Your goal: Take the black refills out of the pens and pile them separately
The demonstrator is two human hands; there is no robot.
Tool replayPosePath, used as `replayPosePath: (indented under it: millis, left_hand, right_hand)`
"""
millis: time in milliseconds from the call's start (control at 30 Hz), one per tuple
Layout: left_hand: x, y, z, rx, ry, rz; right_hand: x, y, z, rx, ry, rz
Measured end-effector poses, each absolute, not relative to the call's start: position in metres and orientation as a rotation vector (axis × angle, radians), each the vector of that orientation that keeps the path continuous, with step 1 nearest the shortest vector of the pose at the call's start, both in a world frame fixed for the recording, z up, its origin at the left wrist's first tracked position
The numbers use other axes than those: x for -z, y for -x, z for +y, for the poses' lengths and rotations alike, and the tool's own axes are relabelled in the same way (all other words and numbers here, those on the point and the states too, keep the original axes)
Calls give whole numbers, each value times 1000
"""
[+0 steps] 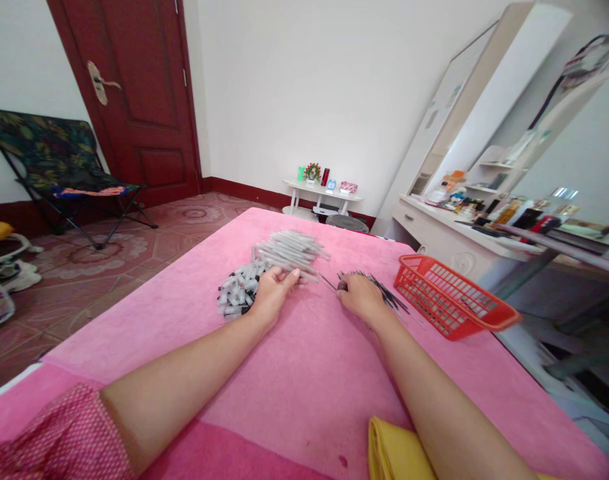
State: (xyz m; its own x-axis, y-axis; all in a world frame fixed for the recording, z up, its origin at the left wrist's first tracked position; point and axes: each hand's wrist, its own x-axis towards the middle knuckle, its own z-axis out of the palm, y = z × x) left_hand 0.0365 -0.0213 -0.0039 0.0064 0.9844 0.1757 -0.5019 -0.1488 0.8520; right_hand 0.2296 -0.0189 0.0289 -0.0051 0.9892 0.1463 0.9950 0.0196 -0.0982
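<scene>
My left hand [273,291] is closed round a grey pen tube at the near edge of a pile of grey tubes [294,250]. A heap of small grey and black caps [237,291] lies just left of that hand. My right hand [360,296] pinches a thin black refill, whose tip points toward the tube in my left hand. Behind my right hand lies a loose bunch of black refills [379,285]. Everything rests on a pink cloth-covered surface [304,373].
A red plastic basket [447,293] stands right of my right hand. A white dresser [449,233] with bottles is beyond it. A folding chair [59,167] and a red door [134,93] are at the left. A yellow object [391,450] lies near my right forearm.
</scene>
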Motion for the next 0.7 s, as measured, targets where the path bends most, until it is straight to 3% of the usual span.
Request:
replayPosePath:
  millis: [267,700]
  left_hand:
    - [6,-34,-17,-1517,-721,619]
    - [6,-36,-21,-1438,-780,600]
  right_hand:
    - [-66,-253,-20,-249,1653,-2220]
    - [-65,-242,-23,-233,1535,-2237]
